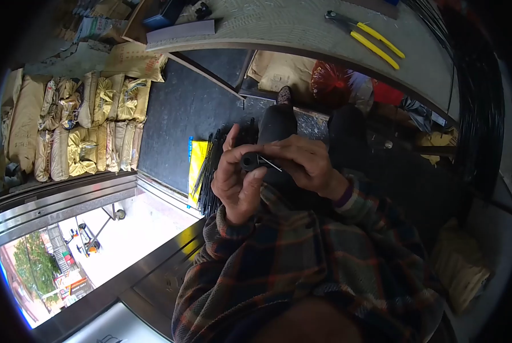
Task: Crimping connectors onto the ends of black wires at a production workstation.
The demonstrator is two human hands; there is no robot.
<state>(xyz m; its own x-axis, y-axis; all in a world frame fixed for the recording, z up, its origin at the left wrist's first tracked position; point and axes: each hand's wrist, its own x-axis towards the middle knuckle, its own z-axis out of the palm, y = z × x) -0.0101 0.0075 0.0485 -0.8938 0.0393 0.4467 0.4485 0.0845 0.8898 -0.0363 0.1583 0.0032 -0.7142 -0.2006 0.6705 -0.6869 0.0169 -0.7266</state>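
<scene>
Here, at frame centre, the left hand (236, 180) and right hand (304, 163) are pinching a small black rounded part (250, 162) with a thin pale pin between them; fingers are hiding most of it. A bundle of black thin rods (210, 171) is lying just left, partly covered.

Surroundings seen from above

Yellow-handled pliers (366, 35) are lying on the workbench (302, 28); tied sacks (87, 123) are being stored in rows at the left, and a red bag (330, 80) is sitting under the bench.
</scene>
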